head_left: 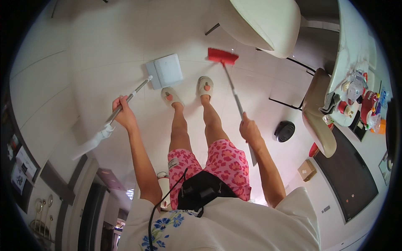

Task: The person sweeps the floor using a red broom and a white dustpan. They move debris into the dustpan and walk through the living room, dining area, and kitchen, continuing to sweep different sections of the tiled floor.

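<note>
My left hand [124, 114] is closed around the long grey handle of a dustpan [168, 70]. The white and grey pan rests on the floor just ahead of my left slipper [171, 97], and the handle's white upper end sticks out to the left. My right hand [250, 130] grips the grey pole of a broom [226, 56]. Its red head is at the floor ahead and right of my right slipper [205, 87], apart from the dustpan. I cannot make out any dirt on the floor or in the pan.
A cream chair [268, 25] stands at the far right, and a beige chair [320, 113] by the cluttered white table [343, 83]. A round black object [284, 131] lies on the floor to the right. Beyond it sits a cardboard box [307, 170].
</note>
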{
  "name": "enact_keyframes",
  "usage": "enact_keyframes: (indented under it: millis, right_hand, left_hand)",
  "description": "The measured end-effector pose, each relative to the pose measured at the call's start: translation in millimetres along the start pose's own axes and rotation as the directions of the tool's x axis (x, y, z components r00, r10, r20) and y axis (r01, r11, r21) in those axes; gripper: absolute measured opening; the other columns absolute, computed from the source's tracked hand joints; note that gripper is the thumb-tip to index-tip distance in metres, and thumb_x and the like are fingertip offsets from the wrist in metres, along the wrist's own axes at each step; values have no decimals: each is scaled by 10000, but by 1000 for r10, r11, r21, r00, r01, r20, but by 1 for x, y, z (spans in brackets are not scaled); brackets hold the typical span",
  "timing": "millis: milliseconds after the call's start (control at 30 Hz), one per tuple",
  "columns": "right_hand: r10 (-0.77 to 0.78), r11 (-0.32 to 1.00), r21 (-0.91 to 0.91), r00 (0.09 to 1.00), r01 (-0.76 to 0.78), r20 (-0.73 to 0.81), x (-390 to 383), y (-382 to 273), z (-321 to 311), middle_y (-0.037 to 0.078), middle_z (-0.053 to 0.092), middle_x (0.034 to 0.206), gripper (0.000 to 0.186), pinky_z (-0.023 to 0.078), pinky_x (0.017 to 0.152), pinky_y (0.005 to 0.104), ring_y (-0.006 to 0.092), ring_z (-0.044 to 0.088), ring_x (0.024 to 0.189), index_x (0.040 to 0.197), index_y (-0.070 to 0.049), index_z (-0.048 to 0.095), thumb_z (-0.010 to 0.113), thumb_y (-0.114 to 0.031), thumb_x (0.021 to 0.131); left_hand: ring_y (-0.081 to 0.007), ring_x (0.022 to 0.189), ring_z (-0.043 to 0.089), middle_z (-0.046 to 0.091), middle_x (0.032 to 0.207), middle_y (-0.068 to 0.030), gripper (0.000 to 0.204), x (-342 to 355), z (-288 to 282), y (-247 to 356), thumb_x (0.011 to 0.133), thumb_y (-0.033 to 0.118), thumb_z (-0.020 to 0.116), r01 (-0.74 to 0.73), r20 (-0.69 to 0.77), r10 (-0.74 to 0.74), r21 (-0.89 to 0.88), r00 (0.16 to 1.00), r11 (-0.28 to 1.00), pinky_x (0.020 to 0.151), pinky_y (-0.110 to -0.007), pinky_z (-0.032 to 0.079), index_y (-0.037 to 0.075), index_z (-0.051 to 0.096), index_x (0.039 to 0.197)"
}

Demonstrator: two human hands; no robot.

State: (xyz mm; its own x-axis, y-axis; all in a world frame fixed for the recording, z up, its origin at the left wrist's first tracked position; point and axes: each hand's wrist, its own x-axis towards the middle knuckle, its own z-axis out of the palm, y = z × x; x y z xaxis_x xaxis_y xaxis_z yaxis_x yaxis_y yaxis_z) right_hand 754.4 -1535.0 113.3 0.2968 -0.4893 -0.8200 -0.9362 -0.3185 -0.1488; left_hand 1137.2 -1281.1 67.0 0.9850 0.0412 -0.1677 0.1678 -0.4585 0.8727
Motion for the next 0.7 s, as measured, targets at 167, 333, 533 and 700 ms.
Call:
enact_keyframes:
  millis: [167,333,533,700]
  right_hand:
    - [30,993,111,1000,-29,0,-71,-17,-33,306,609,716,462,492,633,551,473,614,671,1340,29,422,467,-123,906]
    - [-36,981,189,995,52,-88,-57,-77,-63,303,604,713,485,475,650,533,476,603,676,1358,-9,419,489,-122,891]
    - [-176,971,137,973,196,-148,37,-156,-47,291,631,786,444,506,666,505,443,628,717,1306,52,443,460,-140,905]
    - [-263,961,47,954,272,-145,61,-205,-38,275,648,859,403,523,711,507,438,640,788,1258,40,479,462,-140,898]
  left_hand:
    - [-154,813,622,666,852,-95,160,30,-6,-4,928,136,593,4,82,-7,36,997,999,742,-267,479,-23,576,918]
    - [-159,841,629,659,887,-94,155,36,-35,-24,931,133,586,22,180,-30,46,983,999,741,-268,482,-6,560,994]
    - [-130,855,621,659,915,-70,167,37,-48,-43,926,154,595,145,160,-137,-37,978,989,709,-257,477,22,553,1020]
    - [-148,949,602,663,983,-64,208,34,-68,-61,933,212,596,167,160,-170,37,972,985,814,-324,485,59,547,1064]
